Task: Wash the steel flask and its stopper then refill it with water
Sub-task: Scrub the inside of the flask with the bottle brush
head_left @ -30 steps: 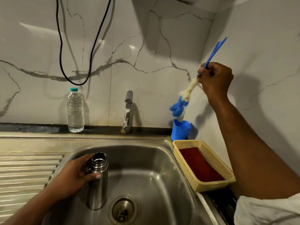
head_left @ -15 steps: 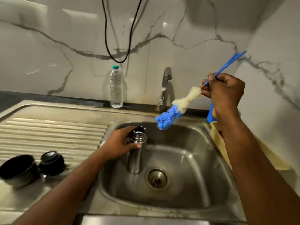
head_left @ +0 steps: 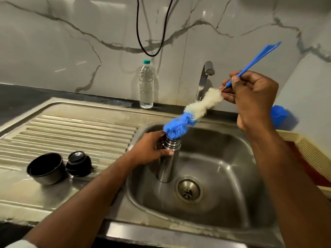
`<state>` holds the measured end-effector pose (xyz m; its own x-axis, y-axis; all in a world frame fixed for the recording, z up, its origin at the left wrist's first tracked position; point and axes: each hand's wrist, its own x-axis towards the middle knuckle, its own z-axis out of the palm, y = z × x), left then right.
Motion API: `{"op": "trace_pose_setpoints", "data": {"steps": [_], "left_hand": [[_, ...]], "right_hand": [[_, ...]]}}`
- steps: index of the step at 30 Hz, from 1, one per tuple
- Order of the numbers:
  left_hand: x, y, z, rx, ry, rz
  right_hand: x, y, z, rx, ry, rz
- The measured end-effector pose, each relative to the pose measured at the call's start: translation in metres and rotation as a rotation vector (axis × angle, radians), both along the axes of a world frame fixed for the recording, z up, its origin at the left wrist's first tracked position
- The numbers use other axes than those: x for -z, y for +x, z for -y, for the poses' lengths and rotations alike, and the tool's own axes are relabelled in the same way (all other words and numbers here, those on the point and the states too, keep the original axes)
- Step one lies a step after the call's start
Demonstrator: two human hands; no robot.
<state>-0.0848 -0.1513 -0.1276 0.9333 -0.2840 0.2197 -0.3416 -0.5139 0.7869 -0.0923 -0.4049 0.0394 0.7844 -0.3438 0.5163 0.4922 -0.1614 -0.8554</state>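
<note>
Head view: shiny ribbed-neck flask (head_left: 167, 163) upright (uncapped), brush (head_left: 188, 115) at mouth.

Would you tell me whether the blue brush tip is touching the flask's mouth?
Touching. In the head view the bottle brush's blue tip presses onto the steel flask at its open mouth, with no gap between them.

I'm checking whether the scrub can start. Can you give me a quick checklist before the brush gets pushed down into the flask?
1. Flask upright in the sink: ok.
2. Left hand gripping it below the neck: ok.
3. Flask mouth uncapped; stopper lies on the drainboard: ok.
4. Brush tip at the mouth: ok.
5. Right hand holding the brush handle: ok.
6. Soap or water inside the flask: cannot tell.
</note>
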Motion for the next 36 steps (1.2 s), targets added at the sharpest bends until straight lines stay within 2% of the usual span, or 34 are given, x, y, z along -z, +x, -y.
{"op": "trace_pose_setpoints", "data": {"steps": [6, 12, 16, 20, 22, 27, 31, 34, 36], "left_hand": [[0.001, 0.001, -0.001, 0.02, -0.032, -0.068], [0.0, 0.001, 0.001, 0.044, -0.044, -0.077], [0.0, -0.001, 0.007, 0.055, 0.026, -0.027], [0.0, 0.0, 0.008, 0.039, -0.013, -0.058], [-0.001, 0.0, 0.008, 0.03, 0.008, -0.064], [0.001, 0.004, 0.003, 0.024, 0.005, -0.043], [-0.001, 0.002, 0.003, 0.025, 0.016, -0.018], [-0.001, 0.001, 0.005, 0.049, 0.018, -0.027], [-0.001, 0.0, 0.006, 0.065, 0.025, -0.03]], "right_hand": [[-0.012, -0.007, -0.011, -0.048, -0.307, 0.114], [-0.014, -0.014, -0.018, -0.01, -0.431, 0.112], [-0.014, -0.029, -0.042, 0.023, -0.555, 0.142], [-0.008, -0.033, -0.073, -0.141, -0.559, 0.114], [0.0, -0.025, -0.08, -0.204, -0.572, 0.034], [0.021, -0.008, -0.075, -0.156, -0.472, -0.1], [0.012, -0.008, -0.064, -0.24, -0.412, -0.199], [-0.002, -0.012, -0.057, -0.205, -0.295, -0.091], [-0.008, -0.016, -0.058, -0.184, -0.303, 0.012]]}}
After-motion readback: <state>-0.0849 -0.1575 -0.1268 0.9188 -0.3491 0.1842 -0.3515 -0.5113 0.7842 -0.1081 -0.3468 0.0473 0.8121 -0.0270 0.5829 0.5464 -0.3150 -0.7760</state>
